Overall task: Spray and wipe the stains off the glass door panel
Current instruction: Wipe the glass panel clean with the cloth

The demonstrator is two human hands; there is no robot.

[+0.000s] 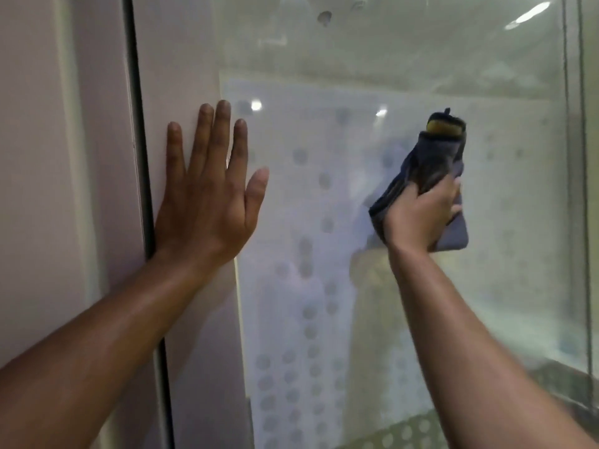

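The glass door panel point(389, 59) fills the middle and right of the view, hazy with a pattern of grey dots and reflected lights. My right hand point(421, 215) grips a dark grey cloth point(424, 166) with a yellow patch at its top, pressed against the glass right of centre. My left hand point(207, 196) lies flat with fingers spread on the pale door frame point(181, 92), its thumb over the glass edge. No spray bottle is in view.
A dark vertical gap point(139, 124) separates the door frame from the pale wall point(48, 157) at the left. A thin vertical seam point(580, 157) runs down the glass near the right edge. A perforated surface shows behind the glass at the bottom right.
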